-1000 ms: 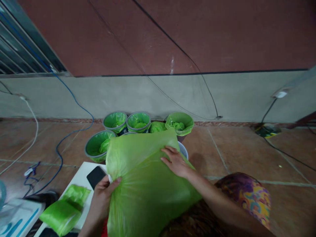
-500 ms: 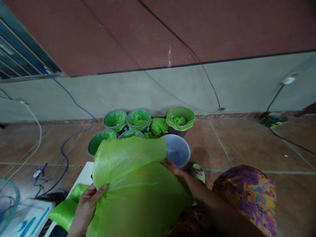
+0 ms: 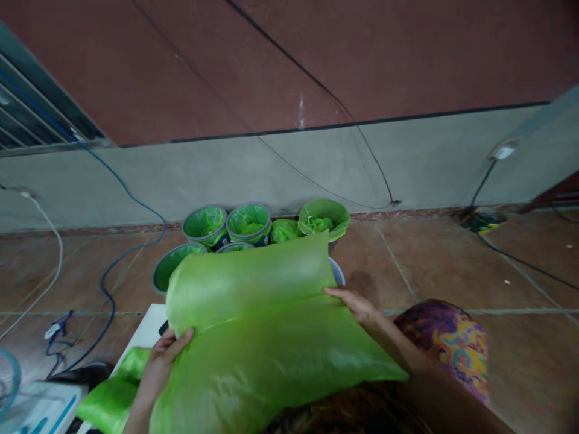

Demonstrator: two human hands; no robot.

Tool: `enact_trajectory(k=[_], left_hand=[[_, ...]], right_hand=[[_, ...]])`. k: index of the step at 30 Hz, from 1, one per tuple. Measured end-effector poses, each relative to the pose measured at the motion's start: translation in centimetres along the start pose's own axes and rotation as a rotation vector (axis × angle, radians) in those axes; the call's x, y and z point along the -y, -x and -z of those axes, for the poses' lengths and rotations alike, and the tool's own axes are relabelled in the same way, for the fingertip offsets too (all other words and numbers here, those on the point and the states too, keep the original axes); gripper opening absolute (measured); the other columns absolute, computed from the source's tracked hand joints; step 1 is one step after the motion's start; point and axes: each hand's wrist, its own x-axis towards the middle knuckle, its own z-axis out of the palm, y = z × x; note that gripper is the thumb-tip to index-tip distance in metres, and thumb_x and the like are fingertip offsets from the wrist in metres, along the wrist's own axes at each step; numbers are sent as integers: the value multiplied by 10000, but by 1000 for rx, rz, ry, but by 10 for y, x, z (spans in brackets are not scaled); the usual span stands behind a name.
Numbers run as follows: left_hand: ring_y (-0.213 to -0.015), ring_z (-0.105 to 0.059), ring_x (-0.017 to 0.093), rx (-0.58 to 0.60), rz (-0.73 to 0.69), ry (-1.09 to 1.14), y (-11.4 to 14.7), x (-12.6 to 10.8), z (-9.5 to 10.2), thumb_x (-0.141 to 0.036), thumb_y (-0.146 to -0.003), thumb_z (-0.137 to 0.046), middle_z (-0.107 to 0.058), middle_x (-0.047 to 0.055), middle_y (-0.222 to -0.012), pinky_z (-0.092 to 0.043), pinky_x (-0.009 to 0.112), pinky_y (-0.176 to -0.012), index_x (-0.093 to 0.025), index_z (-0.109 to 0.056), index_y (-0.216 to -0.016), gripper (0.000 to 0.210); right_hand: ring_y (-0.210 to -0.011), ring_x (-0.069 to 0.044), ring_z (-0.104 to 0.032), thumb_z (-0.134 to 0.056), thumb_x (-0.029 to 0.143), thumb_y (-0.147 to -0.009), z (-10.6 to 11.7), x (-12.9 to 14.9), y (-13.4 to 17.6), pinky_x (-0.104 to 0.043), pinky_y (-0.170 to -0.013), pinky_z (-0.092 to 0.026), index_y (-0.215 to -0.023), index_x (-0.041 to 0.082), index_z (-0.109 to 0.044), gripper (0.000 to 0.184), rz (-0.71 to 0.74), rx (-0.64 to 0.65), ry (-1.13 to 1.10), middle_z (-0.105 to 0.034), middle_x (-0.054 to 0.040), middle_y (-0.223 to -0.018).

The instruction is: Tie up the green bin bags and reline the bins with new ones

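Note:
A large green plastic bag spreads across my lap, puffed up and pulled wide between both hands. My left hand pinches its left edge, thumb on top and fingers underneath. At the bag's right edge, my right hand grips the plastic with its fingertips; part of those fingers is hidden by the film. More green plastic lies to the left, beside my left forearm, on a white surface. Behind the spread bag, a white basin is mostly covered.
Several bins lined with green bags stand by the wall, among them a left bin, a middle bin and a right bin. A blue cable runs over the tiled floor at left. Patterned cloth covers my right knee.
The bag is stretched wider and flatter; its right side has moved right and up with my right hand, covering more of the basin. My left hand keeps its hold.

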Motion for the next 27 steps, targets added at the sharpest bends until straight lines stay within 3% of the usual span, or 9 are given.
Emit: enact_trajectory(k=[3,6,10,13,15,19,22,24,27], left_hand=[[-542,-677,181,98,-16,112,-7,-9,-22,-301,-471,-898,-749,8,-742,-566,281,-579,-188,-680,-977,563],[-634,-707,184,193,-70,238,-20,-18,-54,-245,-534,-870,-760,8,-818,-583,287,-655,-194,-670,-1003,512],[-804,-723,213,331,-116,327,-41,-34,-99,-171,-538,-841,-759,34,-871,-584,276,-739,-166,-682,-948,439],[-889,-714,209,440,-136,351,-52,-46,-126,-134,-573,-801,-753,49,-936,-577,269,-788,-157,-684,-990,434],[-932,-704,204,497,-148,364,-57,-53,-141,-124,-598,-781,-744,55,-1010,-570,268,-808,-160,-672,-1078,493],[-985,-690,197,473,-188,404,-62,-61,-161,-130,-655,-757,-729,46,-1092,-554,269,-833,-228,-571,-1310,688],[-1048,-675,213,473,-221,409,-65,-63,-170,-143,-679,-754,-728,47,-1115,-529,319,-908,-301,-463,-1425,817],[-1082,-662,230,485,-249,403,-68,-63,-172,-172,-673,-771,-728,56,-1120,-507,342,-951,-290,-499,-1405,790],[-1086,-657,243,498,-275,390,-71,-64,-170,-233,-643,-810,-734,85,-1106,-490,330,-966,-194,-667,-1225,600]], right_hand=[[-866,-245,-727,-611,436,-802,41,19,8,-381,-819,-577,-949,166,-677,314,-98,-25,-244,-751,-127,-950],[-883,-226,-724,-691,386,-764,78,46,27,-360,-824,-584,-1077,184,-640,376,56,-234,-288,-731,-119,-1082],[-938,-199,-714,-698,338,-766,110,77,55,-327,-826,-584,-1347,246,-495,623,299,-420,-243,-695,-81,-1199],[-884,-190,-718,-689,345,-778,122,90,72,-321,-778,-586,-1473,284,-350,776,406,-498,-179,-721,-65,-1129],[-845,-186,-715,-683,363,-789,127,96,80,-318,-753,-582,-1482,295,-348,772,486,-551,-120,-732,-62,-1088],[-881,-192,-697,-696,407,-781,132,99,93,-316,-768,-569,-1253,245,-624,504,579,-596,-51,-718,-91,-1128],[-913,-193,-684,-754,394,-731,136,101,101,-316,-794,-559,-1162,222,-681,470,555,-508,-27,-716,-91,-1125],[-964,-196,-671,-800,363,-685,140,101,104,-320,-826,-553,-1208,230,-658,558,541,-441,39,-703,-80,-1163],[-998,-217,-659,-825,351,-636,147,100,104,-341,-842,-555,-1233,227,-640,637,558,-449,190,-692,-74,-1185]])
